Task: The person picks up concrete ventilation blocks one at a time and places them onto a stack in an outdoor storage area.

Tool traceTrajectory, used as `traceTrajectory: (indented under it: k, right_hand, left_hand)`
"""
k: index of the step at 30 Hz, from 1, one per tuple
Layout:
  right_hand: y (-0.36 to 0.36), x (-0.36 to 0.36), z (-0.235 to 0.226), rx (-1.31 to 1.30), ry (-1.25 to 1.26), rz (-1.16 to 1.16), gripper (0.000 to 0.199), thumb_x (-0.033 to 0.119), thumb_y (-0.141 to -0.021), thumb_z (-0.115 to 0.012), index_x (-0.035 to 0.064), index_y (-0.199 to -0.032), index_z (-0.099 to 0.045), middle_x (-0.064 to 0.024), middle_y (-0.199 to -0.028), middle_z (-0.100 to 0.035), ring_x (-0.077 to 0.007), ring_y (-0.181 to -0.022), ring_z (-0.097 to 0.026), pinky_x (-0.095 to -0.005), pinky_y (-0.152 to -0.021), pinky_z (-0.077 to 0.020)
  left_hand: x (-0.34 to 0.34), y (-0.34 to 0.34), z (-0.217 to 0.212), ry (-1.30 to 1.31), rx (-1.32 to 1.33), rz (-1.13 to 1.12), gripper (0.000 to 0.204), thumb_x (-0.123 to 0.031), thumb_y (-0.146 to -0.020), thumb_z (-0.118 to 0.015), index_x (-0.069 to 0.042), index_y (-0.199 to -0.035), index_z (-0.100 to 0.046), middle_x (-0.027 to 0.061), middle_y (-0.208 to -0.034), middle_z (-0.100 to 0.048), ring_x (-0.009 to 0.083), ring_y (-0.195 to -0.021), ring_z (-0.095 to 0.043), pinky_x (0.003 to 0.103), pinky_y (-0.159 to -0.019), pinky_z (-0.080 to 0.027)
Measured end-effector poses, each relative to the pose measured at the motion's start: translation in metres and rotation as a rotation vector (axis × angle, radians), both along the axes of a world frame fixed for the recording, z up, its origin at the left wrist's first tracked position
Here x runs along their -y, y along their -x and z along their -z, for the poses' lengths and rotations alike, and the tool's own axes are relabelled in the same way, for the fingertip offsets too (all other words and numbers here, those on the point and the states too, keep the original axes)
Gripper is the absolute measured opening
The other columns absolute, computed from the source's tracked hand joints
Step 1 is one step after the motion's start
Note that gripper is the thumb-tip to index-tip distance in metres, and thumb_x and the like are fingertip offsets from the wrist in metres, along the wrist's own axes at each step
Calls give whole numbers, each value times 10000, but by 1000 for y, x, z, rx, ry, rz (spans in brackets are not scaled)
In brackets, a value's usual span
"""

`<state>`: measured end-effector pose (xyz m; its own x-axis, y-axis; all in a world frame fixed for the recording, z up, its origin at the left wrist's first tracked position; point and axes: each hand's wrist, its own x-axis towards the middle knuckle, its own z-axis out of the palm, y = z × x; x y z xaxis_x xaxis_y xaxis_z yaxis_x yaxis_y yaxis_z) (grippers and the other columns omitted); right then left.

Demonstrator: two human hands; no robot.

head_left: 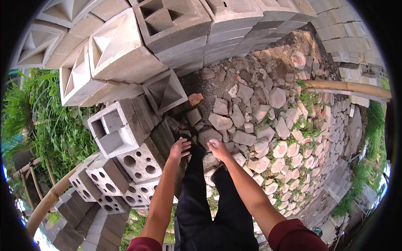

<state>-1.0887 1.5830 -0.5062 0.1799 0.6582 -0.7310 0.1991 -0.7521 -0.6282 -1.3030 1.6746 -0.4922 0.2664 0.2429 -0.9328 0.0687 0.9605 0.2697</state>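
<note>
My left hand point(180, 149) is in front of my left leg, its fingers apart and nothing in it. Close to its right, my right hand point(217, 149) has its fingers curled in; whether something small is in them is hidden. Under and beyond the right hand lies a grey hexagonal paving block point(209, 137) among broken concrete pieces. To the left of my left hand stand stacked concrete blocks with round holes point(140, 161). A hollow square concrete block point(115, 127) rests on top of them.
Large ventilation blocks point(173, 21) form a tall stack at the back. Loose rubble point(243, 100) covers the ground ahead. Hexagonal pavers point(289, 157) spread to the right, with grass between them. Bamboo poles point(347, 88) stand at right and left point(50, 201). An orange brick piece point(195, 99) lies ahead.
</note>
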Motion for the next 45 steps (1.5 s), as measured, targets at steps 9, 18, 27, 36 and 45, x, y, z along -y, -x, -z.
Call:
traceTrajectory:
  k: [9, 18, 27, 36, 45]
  right_hand:
    - [-68, 135, 6, 171, -144, 92, 318, 201, -856, -569, 15, -1114, -583, -236, -956, -650, -359, -903, -640, -411, -781, -509]
    - [-166, 286, -104, 254, -476, 511, 302, 186, -888, -566, -15, -1114, -568, -220, -919, -662, -344, -858, -660, -378, -744, -523]
    - [-222, 571, -293, 503, -275, 944, 353, 245, -895, -539, -20, -1125, -576, -216, -989, -655, -325, -909, -653, -398, -792, -511]
    - [-160, 719, -378, 641, -170, 1398, 343, 243, -899, -571, -32, -1102, -598, -188, -994, -666, -276, -881, -666, -353, -772, -529]
    - [-245, 724, -406, 803, -314, 1698, 261, 204, -866, -625, -6, -1021, -617, -157, -840, -673, -236, -755, -669, -338, -681, -529]
  left_hand:
    - [73, -90, -4, -134, -63, 393, 519, -473, -957, -402, -55, -1242, -514, 136, -1186, -602, 261, -1113, -553, 459, -913, -429]
    - [189, -216, -71, -372, -38, 768, 489, -438, -953, -442, -31, -1206, -538, 132, -1129, -629, 238, -1041, -592, 410, -871, -461]
    - [373, -364, -239, -454, 303, 1057, 468, -406, -961, -450, -21, -1220, -514, 107, -1124, -618, 204, -1034, -585, 360, -860, -452]
    - [520, -461, -368, -518, 650, 1375, 360, -332, -984, -416, -45, -1155, -553, 91, -1061, -641, 174, -978, -615, 313, -782, -484]
    - [619, -564, -394, -482, 807, 1734, 391, -331, -974, -418, -18, -1170, -547, 117, -1053, -649, 194, -966, -621, 319, -800, -490]
